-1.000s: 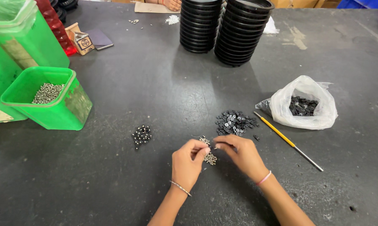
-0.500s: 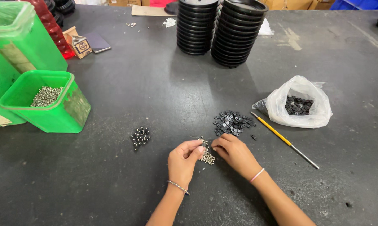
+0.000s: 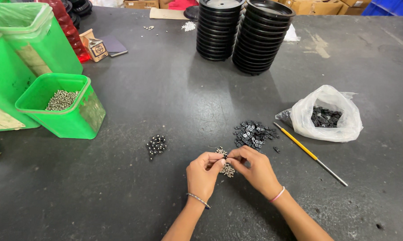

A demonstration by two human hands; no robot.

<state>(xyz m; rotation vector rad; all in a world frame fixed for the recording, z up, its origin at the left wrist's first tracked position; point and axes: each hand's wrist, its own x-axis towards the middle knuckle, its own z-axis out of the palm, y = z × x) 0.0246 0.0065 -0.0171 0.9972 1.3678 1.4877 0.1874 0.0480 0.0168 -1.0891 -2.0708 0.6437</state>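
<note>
Both hands meet over a small heap of silver screws near the bench's near edge.

Left hand (image 3: 204,172) and right hand (image 3: 253,168) pinch narrowly, fingertips touching around 1 tiny piece — too small to tell its kind, its long axis or which way it points. Under them lie the loose screws (image 3: 227,168). A small finished-looking cluster (image 3: 156,145) sits to the left; the larger pile of black clips (image 3: 253,134) and a part-full bag (image 3: 327,114) suggest most work remains — only a judgement.
</note>
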